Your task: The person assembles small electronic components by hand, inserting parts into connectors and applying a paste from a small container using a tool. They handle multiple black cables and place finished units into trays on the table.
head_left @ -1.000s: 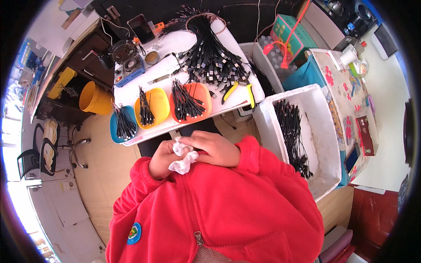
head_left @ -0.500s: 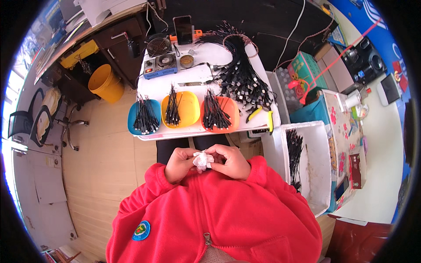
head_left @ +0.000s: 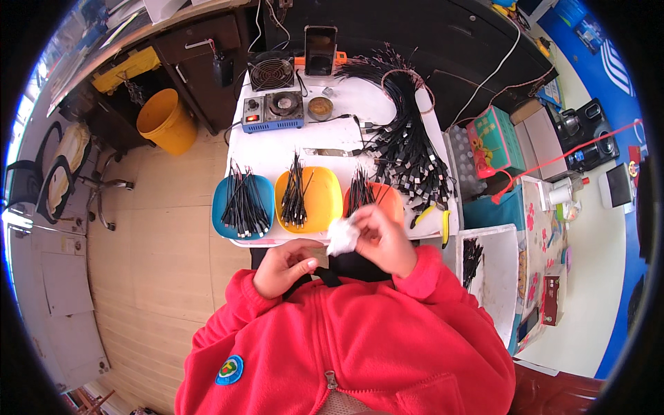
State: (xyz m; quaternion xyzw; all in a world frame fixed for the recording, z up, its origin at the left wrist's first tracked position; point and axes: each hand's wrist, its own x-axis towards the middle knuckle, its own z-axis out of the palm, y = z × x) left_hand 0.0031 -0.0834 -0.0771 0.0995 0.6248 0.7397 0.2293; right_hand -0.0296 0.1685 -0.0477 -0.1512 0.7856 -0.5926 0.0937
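This is a workshop, shown by bundled black cables, pliers and apparently a fan unit.

The left hand curls loosely (thumb pointing rightward), while the right hand, held higher, bends its fingers in a pinch.

Along the near edge of the table stand the left tray, middle tray and right tray — a cable bundle in each. Pliers lie right of the right tray; a USB cable heap lies behind both. At the table's far left sits a fan unit, with a tin to its right and a smartphone behind. A bucket is left of the table, a foam box right. Before the trays — the left hand, and the right hand with a tissue.
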